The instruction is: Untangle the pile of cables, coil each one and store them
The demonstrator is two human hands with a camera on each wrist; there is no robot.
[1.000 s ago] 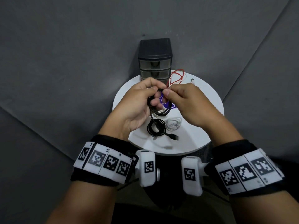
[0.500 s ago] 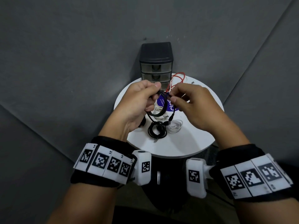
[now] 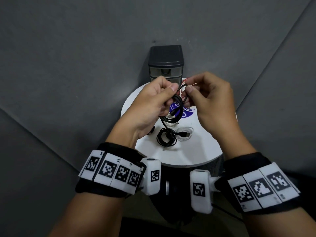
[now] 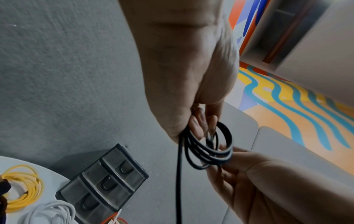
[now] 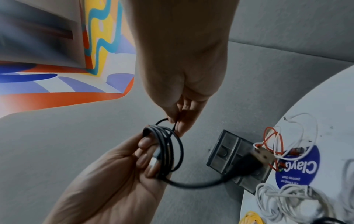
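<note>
Above the table [image 3: 179,156], centre frame: black cable [image 3: 177,110], raised higher than a second ago, nearly coiled; left hand [image 3: 150,106] clasps loops, right hand [image 3: 210,103] pinches the last strand.

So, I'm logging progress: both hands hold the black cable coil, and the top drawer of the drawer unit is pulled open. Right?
Not quite. The left hand and right hand do hold the black cable, but the top drawer of the drawer unit is closed, like the others; the left wrist view shows all three fronts flush.

"Clay" on blue sticker [image 5: 298,167]
</note>
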